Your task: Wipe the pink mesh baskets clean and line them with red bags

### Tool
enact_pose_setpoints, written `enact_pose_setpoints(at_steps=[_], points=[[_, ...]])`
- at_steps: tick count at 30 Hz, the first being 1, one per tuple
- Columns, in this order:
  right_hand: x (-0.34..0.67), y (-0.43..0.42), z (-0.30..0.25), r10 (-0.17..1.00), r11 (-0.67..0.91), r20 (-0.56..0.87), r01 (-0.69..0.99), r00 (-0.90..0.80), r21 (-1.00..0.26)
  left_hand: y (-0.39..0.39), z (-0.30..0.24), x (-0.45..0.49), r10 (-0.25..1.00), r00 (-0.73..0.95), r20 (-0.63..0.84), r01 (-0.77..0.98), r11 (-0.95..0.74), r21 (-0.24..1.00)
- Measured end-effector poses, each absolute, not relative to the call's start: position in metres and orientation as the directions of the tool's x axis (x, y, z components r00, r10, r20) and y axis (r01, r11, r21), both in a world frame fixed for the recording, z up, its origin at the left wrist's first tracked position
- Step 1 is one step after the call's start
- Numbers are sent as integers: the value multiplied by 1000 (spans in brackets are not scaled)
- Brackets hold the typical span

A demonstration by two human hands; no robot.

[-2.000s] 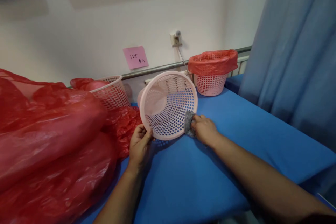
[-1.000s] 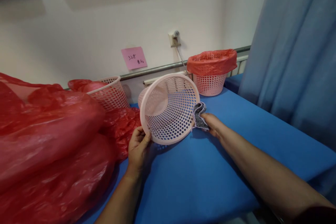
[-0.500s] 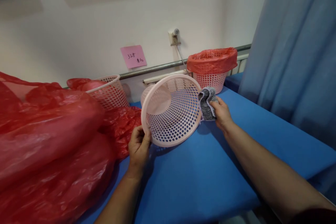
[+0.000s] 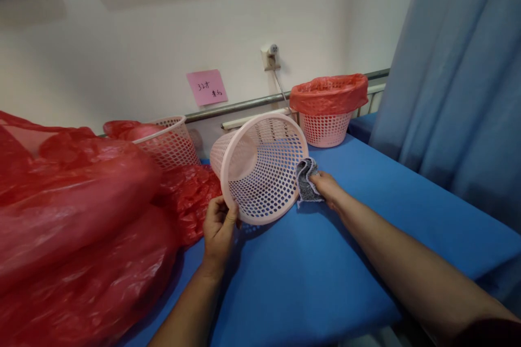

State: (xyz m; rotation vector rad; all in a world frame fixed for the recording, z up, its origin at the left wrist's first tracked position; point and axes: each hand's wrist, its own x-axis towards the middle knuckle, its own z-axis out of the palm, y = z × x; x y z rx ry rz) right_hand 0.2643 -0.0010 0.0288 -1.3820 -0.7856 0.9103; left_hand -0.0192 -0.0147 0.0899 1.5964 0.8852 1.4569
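A pink perforated plastic basket (image 4: 264,165) lies tipped on its side on the blue surface (image 4: 325,260), its mouth facing me. My left hand (image 4: 218,227) grips the basket's rim at the lower left. My right hand (image 4: 328,188) is closed on a small grey cloth (image 4: 306,180), which is pressed against the outside of the basket's right wall near the rim.
Crumpled red plastic bags (image 4: 77,217) pile up at the left. Behind them stands a second pink basket (image 4: 169,141). A third pink basket with a red bag liner (image 4: 329,108) stands at the back right. A blue curtain (image 4: 456,76) hangs on the right. A pink note (image 4: 207,87) sticks to the wall.
My right hand slid the grey cloth up the basket's right side, then back down near the rim's lower right. The basket turned slightly in my left hand.
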Motion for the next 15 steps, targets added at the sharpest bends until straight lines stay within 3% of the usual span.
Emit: enact_pose_setpoints(at_steps=[2,4,7,9,11,15], points=[[263,-4,35,850,-48,-46,-10,525,-999,-16,89,-18,890,110,442,-9,-443,896],[260,-10,41,835,-70,39,175,549,-982,-17,88,-16,892,136,431,-2,-435,900],[243,-26,46,919,-90,146,556,366,-826,-18,86,-14,892,174,416,9,-424,906],[227,-37,48,976,-6,141,666,167,-746,-18,84,-13,889,187,418,11,-427,904],[212,-46,49,984,161,177,625,-37,-764,-18,83,-13,885,194,423,11,-433,901],[197,-56,55,899,413,347,251,-266,-876,-21,84,-13,883,197,426,6,-435,900]])
